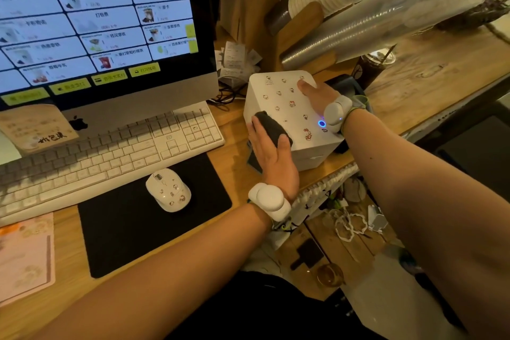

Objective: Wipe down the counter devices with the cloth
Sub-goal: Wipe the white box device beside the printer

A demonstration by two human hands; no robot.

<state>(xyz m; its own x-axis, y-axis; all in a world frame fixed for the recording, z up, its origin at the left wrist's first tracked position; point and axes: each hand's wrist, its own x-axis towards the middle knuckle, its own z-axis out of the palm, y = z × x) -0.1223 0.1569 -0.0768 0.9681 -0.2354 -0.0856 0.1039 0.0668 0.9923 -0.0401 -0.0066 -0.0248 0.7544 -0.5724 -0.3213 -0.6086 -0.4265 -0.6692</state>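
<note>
A white box-shaped printer [287, 102] with small cartoon stickers and a lit blue button stands on the wooden counter, right of the keyboard. My left hand [271, 154] grips a dark grey cloth [271, 125] between thumb and fingers and presses it on the printer's near left top edge. On the printer's far right side, my right hand [317, 95] holds the box, thumb on top, fingers hidden behind it. Both wrists wear white bands.
A large monitor [91, 14] showing a menu stands at the left, with a white keyboard [110, 152] and a white mouse [168, 193] on a black mat [124, 234] below. Stacked cups [372, 8] lean over the back. Receipts, cables and an iced drink [372, 66] surround the printer.
</note>
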